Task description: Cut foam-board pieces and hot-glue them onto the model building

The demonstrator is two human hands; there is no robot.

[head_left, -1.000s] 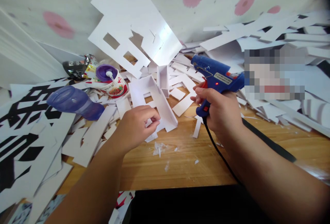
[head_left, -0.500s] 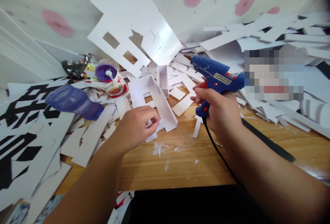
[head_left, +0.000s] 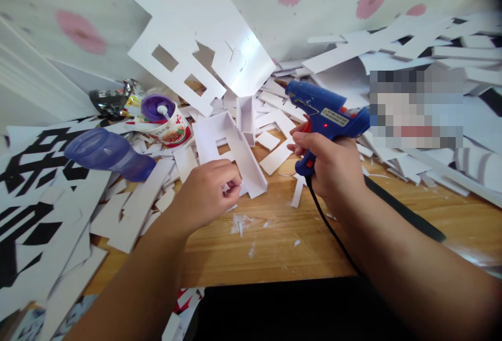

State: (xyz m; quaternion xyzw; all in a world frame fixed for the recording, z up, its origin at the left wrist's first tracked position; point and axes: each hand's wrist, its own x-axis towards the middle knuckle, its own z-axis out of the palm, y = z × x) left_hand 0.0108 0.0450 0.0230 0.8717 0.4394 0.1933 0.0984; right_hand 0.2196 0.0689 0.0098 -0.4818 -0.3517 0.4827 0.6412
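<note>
My right hand [head_left: 339, 166] is wrapped round the handle of a blue hot glue gun [head_left: 319, 103], fingers by its red trigger. The gun's red light is lit and its nozzle points to the upper left. My left hand [head_left: 209, 189] is closed, with thumb and fingers curled in; what they hold, if anything, is hidden. Just beyond it, partly covered by that hand, lies a white foam-board shell [head_left: 247, 166] with raised walls and a cut-out window. A small open white box form [head_left: 246, 116] stands at the shell's far end.
A large white board with cut-outs [head_left: 188, 32] leans on the wall. At left lie a purple bottle [head_left: 110, 152] and a noodle cup [head_left: 172, 131] with a purple lid. White scraps [head_left: 396, 147] pile up right and behind. A black cord [head_left: 327, 223] trails from the gun.
My left thumb has curled further in against the fingers. The whole view has shifted slightly; the glue gun stays in my right hand in nearly the same position.
</note>
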